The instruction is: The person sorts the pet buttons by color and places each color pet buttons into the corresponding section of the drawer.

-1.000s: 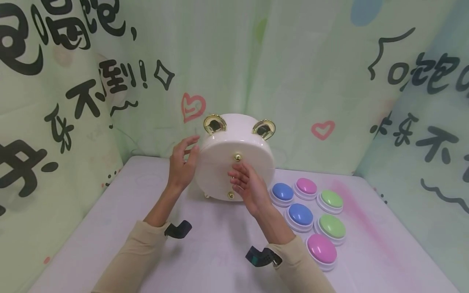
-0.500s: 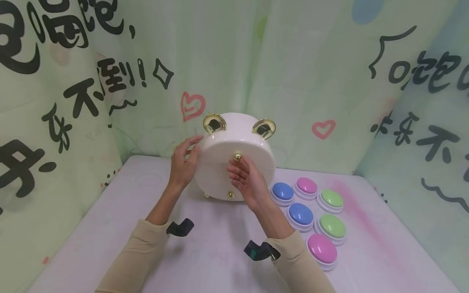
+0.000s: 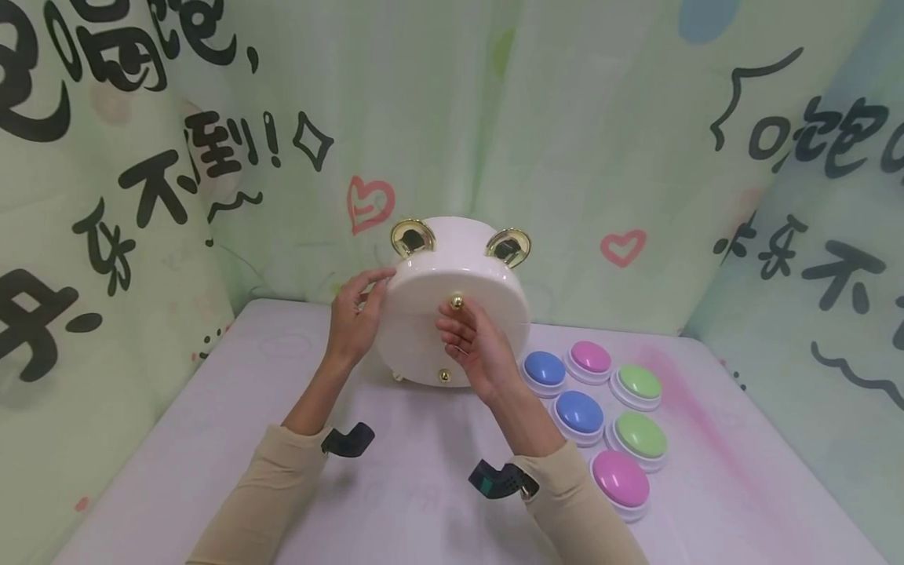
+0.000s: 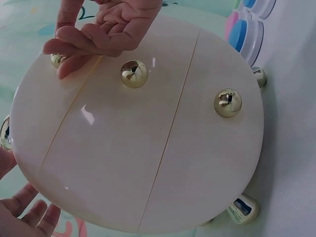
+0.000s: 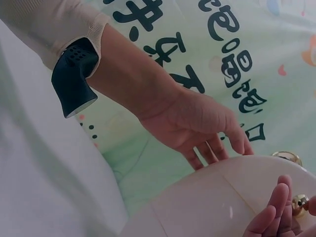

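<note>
A round white drawer box (image 3: 417, 337) with gold trim stands upright on the table. Thin seams split its front, and gold knobs sit one above another. At the top knob (image 5: 300, 203), my right hand (image 3: 487, 357) pinches with thumb and fingers, seen in the right wrist view. My left hand (image 3: 355, 322) rests its fingertips on the box's upper left side, fingers spread along the curved edge in the right wrist view. The middle knob (image 4: 134, 74) and bottom knob (image 4: 228, 103) show in the left wrist view. All seams look closed.
Right of the box, several dome buttons in white bases sit close together: blue (image 3: 579, 412), green (image 3: 641, 435) and pink (image 3: 620, 478). Two gold ear-like pieces (image 3: 508, 248) stick up from the box. A printed curtain (image 3: 565, 157) encloses the table (image 3: 395, 502) behind and at the sides.
My right hand has risen slightly to the top knob and its fingers have come round it. My left fingertips have moved a little right onto the box's edge. The box stays put.
</note>
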